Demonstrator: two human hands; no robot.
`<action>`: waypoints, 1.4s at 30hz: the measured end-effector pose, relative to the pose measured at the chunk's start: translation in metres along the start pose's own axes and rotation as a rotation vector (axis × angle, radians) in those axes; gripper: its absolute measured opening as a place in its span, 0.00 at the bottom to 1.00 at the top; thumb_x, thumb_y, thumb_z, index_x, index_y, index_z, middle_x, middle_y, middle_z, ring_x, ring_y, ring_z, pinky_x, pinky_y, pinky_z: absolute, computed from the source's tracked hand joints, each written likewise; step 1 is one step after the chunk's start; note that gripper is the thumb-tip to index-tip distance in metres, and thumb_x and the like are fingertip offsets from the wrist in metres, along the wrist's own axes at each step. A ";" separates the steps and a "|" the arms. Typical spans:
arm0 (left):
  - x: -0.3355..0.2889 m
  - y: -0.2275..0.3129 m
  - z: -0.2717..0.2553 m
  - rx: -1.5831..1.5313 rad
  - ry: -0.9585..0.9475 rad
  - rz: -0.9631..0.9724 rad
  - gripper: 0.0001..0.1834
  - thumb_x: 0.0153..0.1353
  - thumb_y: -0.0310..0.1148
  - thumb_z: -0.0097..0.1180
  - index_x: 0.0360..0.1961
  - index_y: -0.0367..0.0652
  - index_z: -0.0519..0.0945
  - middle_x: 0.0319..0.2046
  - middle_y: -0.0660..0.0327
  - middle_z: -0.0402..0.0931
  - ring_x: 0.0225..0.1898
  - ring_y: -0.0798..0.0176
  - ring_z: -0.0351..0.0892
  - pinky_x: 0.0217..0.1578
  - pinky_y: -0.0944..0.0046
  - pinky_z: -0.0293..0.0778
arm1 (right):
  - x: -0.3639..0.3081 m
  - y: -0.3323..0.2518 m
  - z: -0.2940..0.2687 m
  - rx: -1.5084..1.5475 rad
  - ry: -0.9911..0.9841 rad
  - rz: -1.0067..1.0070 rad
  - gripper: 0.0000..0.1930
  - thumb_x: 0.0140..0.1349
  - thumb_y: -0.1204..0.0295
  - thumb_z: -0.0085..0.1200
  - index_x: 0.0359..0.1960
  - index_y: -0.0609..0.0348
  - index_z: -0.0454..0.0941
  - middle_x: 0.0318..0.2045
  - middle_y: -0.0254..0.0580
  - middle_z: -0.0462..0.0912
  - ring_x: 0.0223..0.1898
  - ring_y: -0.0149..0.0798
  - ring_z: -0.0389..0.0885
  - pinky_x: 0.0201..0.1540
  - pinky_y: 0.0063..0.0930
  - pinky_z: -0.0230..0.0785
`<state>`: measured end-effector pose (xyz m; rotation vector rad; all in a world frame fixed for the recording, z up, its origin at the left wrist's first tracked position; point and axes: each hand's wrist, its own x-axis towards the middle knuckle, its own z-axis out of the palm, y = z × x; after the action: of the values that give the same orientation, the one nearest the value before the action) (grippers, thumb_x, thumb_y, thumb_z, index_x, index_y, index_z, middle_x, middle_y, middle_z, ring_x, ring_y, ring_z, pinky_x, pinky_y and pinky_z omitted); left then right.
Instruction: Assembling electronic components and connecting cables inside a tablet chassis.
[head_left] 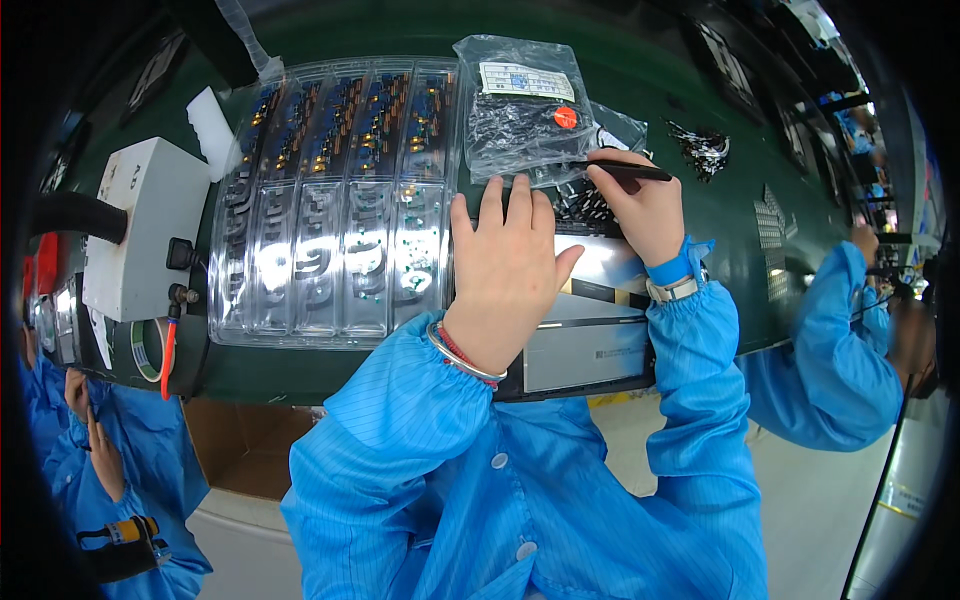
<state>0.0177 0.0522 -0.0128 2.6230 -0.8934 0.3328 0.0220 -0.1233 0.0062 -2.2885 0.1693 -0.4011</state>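
One black tool (643, 172) is pinched in the right hand (645, 208) near the lower edge of the clear bag (522, 112); the left hand (508, 275), palm down, fingers slightly spread, is beside the plastic tray (335, 190).

On the surface (725, 230), a compartmented tray (280, 338) is lying left of centre, with small parts (375, 120) sitting in its compartments. A boxy unit (135, 225) is standing left of the tray, and a tape roll (140, 350) is resting before that unit. Right of the tray, a bag (515, 130) is lying behind a flat device (585, 357). The left of the hands (505, 260) is lying over the device's left side; the right (642, 212) is holding a slim tool (643, 172) at the bag's near right corner. A wire bundle (705, 152) is lying right of the bag, with strips (771, 240) sitting farther right and nearer.
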 end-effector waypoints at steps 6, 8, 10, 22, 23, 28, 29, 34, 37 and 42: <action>0.007 -0.002 0.008 -0.035 0.030 -0.020 0.29 0.58 0.52 0.49 0.51 0.38 0.72 0.54 0.53 0.68 0.58 0.52 0.63 0.55 0.44 0.57 | -0.018 -0.007 -0.031 0.344 0.014 0.093 0.09 0.55 0.75 0.58 0.38 0.63 0.80 0.33 0.36 0.81 0.34 0.26 0.77 0.37 0.17 0.69; 0.006 -0.005 0.014 -0.066 0.062 -0.045 0.32 0.57 0.53 0.50 0.52 0.37 0.72 0.56 0.52 0.67 0.59 0.51 0.62 0.57 0.43 0.54 | -0.055 -0.022 -0.054 0.434 0.064 0.096 0.09 0.56 0.78 0.56 0.39 0.66 0.78 0.37 0.43 0.80 0.38 0.32 0.77 0.43 0.21 0.70; 0.005 -0.005 0.020 -0.051 0.073 -0.048 0.31 0.55 0.53 0.51 0.51 0.37 0.72 0.56 0.50 0.67 0.60 0.51 0.61 0.57 0.43 0.55 | -0.106 -0.019 -0.074 0.671 0.139 0.073 0.07 0.58 0.83 0.49 0.38 0.66 0.75 0.40 0.48 0.77 0.41 0.38 0.77 0.45 0.31 0.72; -0.178 -0.094 -0.111 -1.674 0.657 -0.617 0.21 0.66 0.39 0.35 0.45 0.34 0.74 0.44 0.54 0.76 0.49 0.58 0.74 0.52 0.60 0.67 | -0.175 -0.184 0.130 1.706 -0.815 0.565 0.12 0.63 0.76 0.47 0.46 0.69 0.71 0.46 0.50 0.75 0.49 0.45 0.76 0.51 0.35 0.71; -0.197 -0.108 -0.107 -1.739 0.819 -0.711 0.22 0.66 0.41 0.32 0.44 0.35 0.75 0.45 0.53 0.76 0.50 0.58 0.73 0.52 0.60 0.68 | -0.172 -0.207 0.153 1.640 -0.880 0.587 0.12 0.62 0.75 0.49 0.46 0.67 0.72 0.42 0.45 0.77 0.45 0.40 0.78 0.47 0.28 0.72; -0.273 -0.138 -0.128 -1.571 1.606 -0.798 0.22 0.64 0.38 0.31 0.47 0.36 0.74 0.46 0.54 0.75 0.52 0.55 0.71 0.57 0.58 0.66 | -0.212 -0.282 0.253 1.530 -1.188 0.617 0.08 0.59 0.74 0.53 0.37 0.66 0.78 0.35 0.36 0.79 0.34 0.27 0.78 0.32 0.13 0.72; -0.279 -0.141 -0.134 -1.552 1.693 -0.802 0.22 0.64 0.38 0.29 0.46 0.37 0.74 0.47 0.55 0.74 0.53 0.56 0.71 0.57 0.59 0.66 | -0.215 -0.288 0.257 1.500 -1.255 0.611 0.08 0.59 0.74 0.54 0.37 0.66 0.78 0.34 0.37 0.80 0.33 0.27 0.79 0.34 0.15 0.73; -0.286 -0.142 -0.140 -1.532 1.817 -0.859 0.23 0.64 0.36 0.26 0.45 0.37 0.74 0.48 0.55 0.73 0.53 0.57 0.70 0.57 0.59 0.66 | -0.224 -0.296 0.262 1.379 -1.212 0.666 0.10 0.62 0.73 0.51 0.41 0.68 0.75 0.38 0.43 0.79 0.35 0.29 0.79 0.36 0.15 0.74; -0.280 -0.137 -0.131 -1.580 1.706 -0.796 0.22 0.64 0.35 0.27 0.46 0.37 0.74 0.48 0.56 0.74 0.53 0.57 0.71 0.57 0.59 0.66 | -0.215 -0.279 0.250 1.538 -1.246 0.642 0.12 0.63 0.73 0.50 0.44 0.69 0.73 0.39 0.44 0.79 0.39 0.31 0.79 0.41 0.19 0.73; -0.240 -0.114 -0.097 -2.136 1.266 -0.528 0.20 0.67 0.41 0.35 0.44 0.37 0.74 0.45 0.54 0.76 0.50 0.56 0.74 0.51 0.57 0.71 | -0.196 -0.200 0.130 1.560 -0.829 0.419 0.10 0.59 0.80 0.50 0.42 0.68 0.73 0.40 0.50 0.78 0.43 0.43 0.78 0.49 0.38 0.72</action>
<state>-0.1071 0.3054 -0.0318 0.2854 0.1598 0.3791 -0.1191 0.1504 0.0246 -0.6872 -0.0905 0.5241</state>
